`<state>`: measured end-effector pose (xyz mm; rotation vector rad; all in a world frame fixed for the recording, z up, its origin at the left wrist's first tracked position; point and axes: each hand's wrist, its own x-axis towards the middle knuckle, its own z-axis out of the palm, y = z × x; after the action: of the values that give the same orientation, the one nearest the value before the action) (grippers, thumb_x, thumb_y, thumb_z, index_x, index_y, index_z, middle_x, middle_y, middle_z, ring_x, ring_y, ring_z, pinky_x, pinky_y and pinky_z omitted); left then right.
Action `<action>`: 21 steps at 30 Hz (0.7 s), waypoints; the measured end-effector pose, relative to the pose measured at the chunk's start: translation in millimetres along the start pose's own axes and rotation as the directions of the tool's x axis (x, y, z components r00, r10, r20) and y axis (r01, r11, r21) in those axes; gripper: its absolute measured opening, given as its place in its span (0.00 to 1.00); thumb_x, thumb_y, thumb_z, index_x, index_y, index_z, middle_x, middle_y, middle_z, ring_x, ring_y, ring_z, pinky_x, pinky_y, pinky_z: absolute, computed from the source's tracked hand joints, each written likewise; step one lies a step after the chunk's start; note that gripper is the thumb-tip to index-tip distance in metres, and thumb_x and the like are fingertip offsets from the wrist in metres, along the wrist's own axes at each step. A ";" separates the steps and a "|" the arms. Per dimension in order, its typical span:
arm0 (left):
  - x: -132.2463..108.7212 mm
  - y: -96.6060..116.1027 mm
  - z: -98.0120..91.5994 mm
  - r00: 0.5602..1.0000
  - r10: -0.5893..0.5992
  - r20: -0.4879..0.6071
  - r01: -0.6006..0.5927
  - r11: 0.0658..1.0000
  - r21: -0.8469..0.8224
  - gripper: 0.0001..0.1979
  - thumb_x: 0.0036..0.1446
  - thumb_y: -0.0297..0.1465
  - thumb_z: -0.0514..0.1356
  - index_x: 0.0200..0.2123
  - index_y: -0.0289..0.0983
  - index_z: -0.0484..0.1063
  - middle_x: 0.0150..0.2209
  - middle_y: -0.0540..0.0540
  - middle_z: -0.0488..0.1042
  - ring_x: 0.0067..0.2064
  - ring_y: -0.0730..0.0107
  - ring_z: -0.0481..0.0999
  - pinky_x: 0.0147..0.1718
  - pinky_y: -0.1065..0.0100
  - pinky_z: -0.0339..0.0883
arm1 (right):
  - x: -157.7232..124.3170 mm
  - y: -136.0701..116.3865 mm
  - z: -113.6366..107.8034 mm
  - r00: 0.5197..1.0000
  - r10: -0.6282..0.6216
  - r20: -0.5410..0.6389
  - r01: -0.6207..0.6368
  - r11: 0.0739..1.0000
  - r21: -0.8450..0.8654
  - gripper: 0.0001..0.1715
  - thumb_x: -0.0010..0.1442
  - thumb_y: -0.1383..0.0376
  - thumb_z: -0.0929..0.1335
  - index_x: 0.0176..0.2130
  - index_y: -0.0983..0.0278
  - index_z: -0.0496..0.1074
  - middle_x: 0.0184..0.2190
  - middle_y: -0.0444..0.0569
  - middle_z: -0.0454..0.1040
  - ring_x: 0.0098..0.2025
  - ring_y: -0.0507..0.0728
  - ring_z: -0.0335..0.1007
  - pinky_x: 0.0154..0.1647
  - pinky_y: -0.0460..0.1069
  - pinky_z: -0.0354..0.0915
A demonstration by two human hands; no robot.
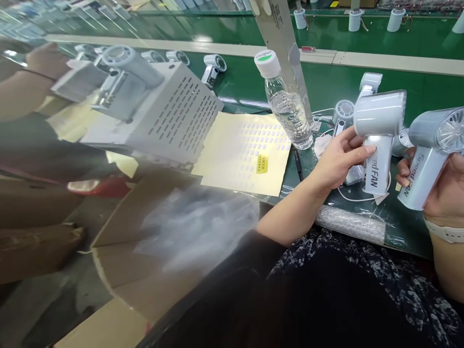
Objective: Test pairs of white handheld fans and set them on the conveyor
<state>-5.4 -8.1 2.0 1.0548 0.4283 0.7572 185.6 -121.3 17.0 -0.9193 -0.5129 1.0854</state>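
**A:** What's in the plastic water bottle (pixel 288 113)?

**B:** Clear water, with the white cap on. It stands upright on the green surface (pixel 362 82), just beside a yellow sheet of round stickers (pixel 217 154).

**A:** And that cardboard box (pixel 141 208) by the surface?

**B:** Its flaps are spread open, and clear plastic (pixel 195 227) lies inside, too blurred to make out its form.

**A:** Is the perforated metal case (pixel 177 111) a container too?

**B:** It might be, but I can't see inside it.

**A:** What about the hands?

**B:** The left hand (pixel 339 159) is curled around the handle of a white handheld fan (pixel 379 130), held up above the surface. The right hand (pixel 447 186) grips a second fan (pixel 427 154) by its handle, just beside the first. Below them, a roll of bubble wrap (pixel 350 224) lies along the surface's edge.
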 end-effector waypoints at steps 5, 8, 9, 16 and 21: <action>6.1 -6.6 -3.4 1.000 -0.005 -0.012 0.005 1.000 0.010 0.49 0.43 0.52 0.88 0.62 0.43 0.71 0.57 0.42 0.88 0.51 0.59 0.90 0.47 0.62 0.82 | 1.1 5.6 3.1 0.983 -0.125 -0.137 0.125 0.992 -0.010 0.21 0.57 0.50 0.78 0.44 0.60 0.85 0.36 0.54 0.87 0.33 0.65 0.84 0.22 0.56 0.77; 9.6 -11.4 -2.7 0.999 0.035 -0.018 -0.034 0.999 0.024 0.48 0.44 0.54 0.88 0.60 0.43 0.71 0.56 0.43 0.88 0.46 0.67 0.88 0.46 0.64 0.81 | 1.8 8.1 6.4 0.972 -0.133 -0.192 0.128 0.991 -0.039 0.20 0.61 0.56 0.74 0.50 0.60 0.85 0.35 0.54 0.88 0.34 0.65 0.86 0.25 0.56 0.79; 10.5 -12.9 -2.2 0.999 0.049 -0.018 -0.048 0.998 0.027 0.48 0.44 0.55 0.87 0.60 0.43 0.71 0.55 0.44 0.88 0.44 0.68 0.88 0.46 0.64 0.81 | 2.2 8.1 7.5 0.973 -0.126 -0.196 0.118 0.992 -0.048 0.20 0.62 0.59 0.72 0.52 0.59 0.85 0.35 0.53 0.88 0.35 0.65 0.87 0.25 0.55 0.79; 14.1 -18.0 0.4 1.000 0.018 -0.015 -0.017 0.999 0.044 0.49 0.41 0.56 0.88 0.59 0.43 0.72 0.49 0.47 0.84 0.45 0.65 0.86 0.42 0.65 0.78 | 6.3 6.4 10.2 0.960 -0.091 -0.265 0.074 0.995 -0.073 0.27 0.60 0.68 0.69 0.56 0.56 0.85 0.36 0.48 0.87 0.34 0.63 0.86 0.26 0.54 0.81; 15.1 -19.1 -0.6 1.000 0.000 0.020 -0.001 1.000 0.009 0.50 0.39 0.55 0.89 0.58 0.42 0.72 0.50 0.46 0.84 0.47 0.64 0.86 0.41 0.65 0.77 | 6.6 4.7 8.7 0.947 -0.018 -0.320 -0.005 0.997 -0.072 0.22 0.66 0.64 0.67 0.53 0.64 0.86 0.37 0.55 0.87 0.34 0.65 0.87 0.21 0.55 0.81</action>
<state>11.1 -1.9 -14.8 1.0703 0.4146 0.7452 179.4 -111.3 17.2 -1.1320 -0.2860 0.8926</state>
